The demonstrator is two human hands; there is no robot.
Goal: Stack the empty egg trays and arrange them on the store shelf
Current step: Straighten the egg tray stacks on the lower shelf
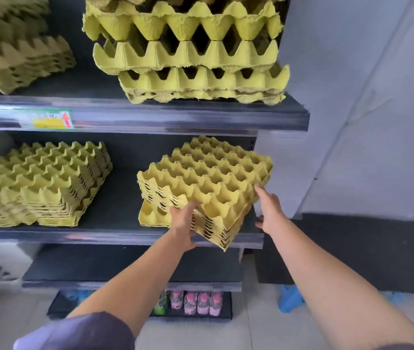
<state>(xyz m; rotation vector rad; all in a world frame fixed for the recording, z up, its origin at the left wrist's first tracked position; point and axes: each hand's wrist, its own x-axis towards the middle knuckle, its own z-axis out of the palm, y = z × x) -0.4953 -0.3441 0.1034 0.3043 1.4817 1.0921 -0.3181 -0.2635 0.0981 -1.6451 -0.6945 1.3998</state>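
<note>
Egg tray stack [208, 178] on shelf [100, 237]; left hand [184, 223] grips edge; right hand [270, 210] flat on side

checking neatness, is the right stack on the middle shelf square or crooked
Crooked: the stack sits turned on a bottom tray, its near corner past the shelf edge.

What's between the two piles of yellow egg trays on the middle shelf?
Only bare dark shelf board lies between the left pile of yellow cardboard egg trays and the right pile, as the head view shows.
</note>
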